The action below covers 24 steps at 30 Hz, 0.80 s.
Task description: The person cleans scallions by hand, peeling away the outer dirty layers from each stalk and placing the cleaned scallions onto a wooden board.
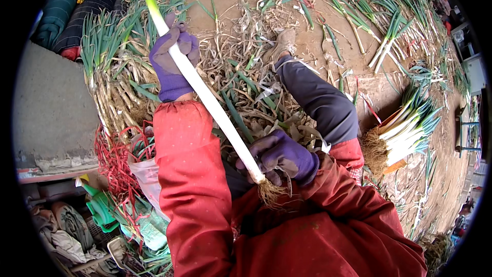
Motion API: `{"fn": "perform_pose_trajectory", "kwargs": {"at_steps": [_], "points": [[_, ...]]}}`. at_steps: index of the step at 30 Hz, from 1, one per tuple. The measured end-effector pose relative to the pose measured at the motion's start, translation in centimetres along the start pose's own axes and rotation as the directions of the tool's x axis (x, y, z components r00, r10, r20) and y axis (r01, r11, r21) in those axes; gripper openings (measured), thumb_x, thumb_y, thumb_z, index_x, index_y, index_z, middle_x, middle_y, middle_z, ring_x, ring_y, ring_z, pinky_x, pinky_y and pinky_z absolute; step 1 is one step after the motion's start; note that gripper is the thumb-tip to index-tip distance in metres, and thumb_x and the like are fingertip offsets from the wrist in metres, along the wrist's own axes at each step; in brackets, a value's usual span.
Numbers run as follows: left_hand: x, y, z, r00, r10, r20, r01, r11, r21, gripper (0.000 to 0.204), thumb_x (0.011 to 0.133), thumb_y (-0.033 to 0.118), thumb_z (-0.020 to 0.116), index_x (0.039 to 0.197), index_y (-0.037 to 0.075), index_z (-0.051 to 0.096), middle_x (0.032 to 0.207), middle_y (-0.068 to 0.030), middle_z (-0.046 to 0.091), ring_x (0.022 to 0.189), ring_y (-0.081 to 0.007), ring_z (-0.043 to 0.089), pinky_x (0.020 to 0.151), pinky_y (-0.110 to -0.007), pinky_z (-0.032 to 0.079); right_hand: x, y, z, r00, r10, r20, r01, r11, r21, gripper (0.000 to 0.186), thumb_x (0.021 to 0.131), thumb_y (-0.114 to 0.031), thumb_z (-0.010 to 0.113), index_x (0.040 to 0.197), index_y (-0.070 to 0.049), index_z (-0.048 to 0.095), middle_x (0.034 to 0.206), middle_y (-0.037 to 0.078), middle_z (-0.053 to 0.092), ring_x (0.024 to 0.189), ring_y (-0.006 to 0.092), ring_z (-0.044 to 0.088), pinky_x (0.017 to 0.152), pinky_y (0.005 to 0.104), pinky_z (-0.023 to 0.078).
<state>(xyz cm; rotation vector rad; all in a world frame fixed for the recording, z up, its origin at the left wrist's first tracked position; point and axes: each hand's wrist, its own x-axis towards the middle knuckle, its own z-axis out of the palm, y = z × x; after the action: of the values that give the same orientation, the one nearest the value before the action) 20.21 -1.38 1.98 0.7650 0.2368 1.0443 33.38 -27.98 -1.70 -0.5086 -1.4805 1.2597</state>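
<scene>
A long leek (207, 92) slants across the middle, its green top at the upper left and its bare white shaft running down to a tuft of roots (270, 193) near my lap. My left hand (175, 56), in a purple and grey work glove, is closed round the upper shaft just below the green. Near the root end my right hand (284, 158), gloved alike, has its fingers curled against the shaft; part of their grip is hidden behind the leek. Dry peelings (256, 84) lie thick on the ground beneath.
Untrimmed leeks (105, 79) are stacked at the left beside tangled red ties (115, 161). On the right rests a bundle of cleaned leeks (402, 133). More leeks (389, 0) cover the far right ground. A concrete block (56, 107) stands at the left.
</scene>
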Motion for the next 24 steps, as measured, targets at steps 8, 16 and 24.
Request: {"fn": "perform_pose_trajectory", "kwargs": {"at_steps": [8, 16, 24], "points": [[0.4, 0.3, -1.0, 0.940, 0.091, 0.328, -0.041, 0.987, -0.154, 0.031, 0.092, 0.019, 0.047, 0.118, 0.003, 0.051, 0.071, -0.0033, 0.051, 0.049, -0.0158, 0.041, 0.036, -0.029, 0.031, -0.5, -1.4, 1.2, 0.864, 0.503, -0.030, -0.422, 0.753, 0.505, 0.013, 0.081, -0.009, 0.064, 0.088, 0.001, 0.069, 0.095, 0.019, 0.067, 0.066, 0.0166, 0.065, 0.056, 0.0235, 0.051], [-0.2, 0.9, 0.8, 0.957, 0.068, -0.282, 0.039, 0.933, 0.359, 0.038, 0.083, 0.007, 0.059, 0.118, 0.001, 0.047, 0.082, -0.0129, 0.060, 0.052, -0.0139, 0.050, 0.042, -0.026, 0.040, 1.0, -4.0, 0.8, 0.714, 0.681, -0.162, -0.657, 0.732, 0.182, 0.012, 0.082, -0.008, 0.064, 0.088, 0.002, 0.068, 0.094, 0.018, 0.065, 0.062, 0.0154, 0.063, 0.052, 0.0228, 0.048], [-0.2, 1.0, -0.4, 0.992, 0.014, -0.125, 0.005, 0.989, 0.149, 0.041, 0.083, 0.005, 0.056, 0.123, 0.005, 0.044, 0.092, -0.0052, 0.053, 0.050, -0.0104, 0.045, 0.041, -0.025, 0.035, -0.4, -1.4, 0.1, 0.987, 0.128, -0.101, -0.116, 0.986, 0.118, 0.037, 0.091, -0.030, 0.056, 0.074, 0.002, 0.064, 0.096, 0.020, 0.065, 0.064, 0.0206, 0.065, 0.054, 0.0278, 0.051]]}}
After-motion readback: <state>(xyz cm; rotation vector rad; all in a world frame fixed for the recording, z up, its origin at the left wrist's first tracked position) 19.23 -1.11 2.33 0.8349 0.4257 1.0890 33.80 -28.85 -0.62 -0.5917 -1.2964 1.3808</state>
